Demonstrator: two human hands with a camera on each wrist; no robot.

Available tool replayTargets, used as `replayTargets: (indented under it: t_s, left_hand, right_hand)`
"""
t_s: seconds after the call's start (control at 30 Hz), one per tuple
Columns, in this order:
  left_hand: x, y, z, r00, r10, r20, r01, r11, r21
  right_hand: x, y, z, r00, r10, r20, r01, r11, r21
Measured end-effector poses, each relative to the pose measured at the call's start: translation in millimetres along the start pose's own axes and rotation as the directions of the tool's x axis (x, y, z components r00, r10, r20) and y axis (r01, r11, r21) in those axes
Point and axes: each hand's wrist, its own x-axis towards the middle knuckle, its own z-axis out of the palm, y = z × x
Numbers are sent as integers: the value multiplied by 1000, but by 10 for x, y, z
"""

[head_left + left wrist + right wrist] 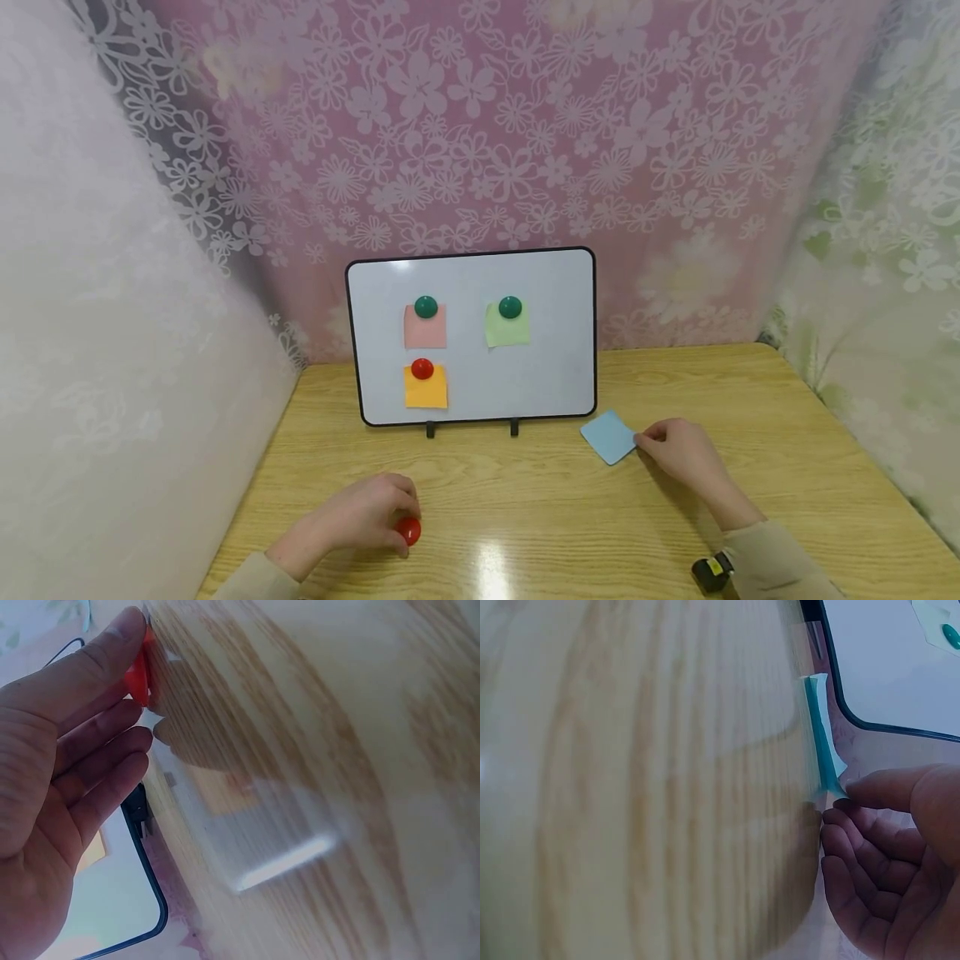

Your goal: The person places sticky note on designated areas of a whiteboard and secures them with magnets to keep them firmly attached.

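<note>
Low on the table's left side, my left hand [366, 514] grips a round red magnet [409, 531] between thumb and fingers. In the left wrist view, the red magnet [138, 679] is partly hidden behind the thumb. My right hand [684, 454] pinches the near-right corner of a square blue sticky note [608, 437] by the whiteboard's lower right corner. From the right wrist, the blue note [823, 731] appears nearly edge-on, with its corner between thumb and index finger.
A black-framed whiteboard [558, 358] stands on small black feet at the back. Green magnets hold a pink note [425, 332] and a green note [507, 329]; a red one holds an orange note [426, 393]. Floral curtains [480, 167] surround the wooden table [540, 500].
</note>
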Motion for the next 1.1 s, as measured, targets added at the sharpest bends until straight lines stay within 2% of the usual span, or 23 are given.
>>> replayTargets:
  t_s: [0.33,0.6,1.1]
  left_hand:
    - [-3,64,-23,1000,17,6,-17,998,56]
    - [8,48,-13,1000,-4,8,4,999,48]
    - [16,45,-29,999,-33,23,32,999,19]
  right_hand:
    - [-3,11,8,1000,3,-6,-3,1000,-2]
    - [-5,43,15,1000,-12,-26,12,1000,6]
    - [-9,35,19,1000,13,-2,-13,999,35]
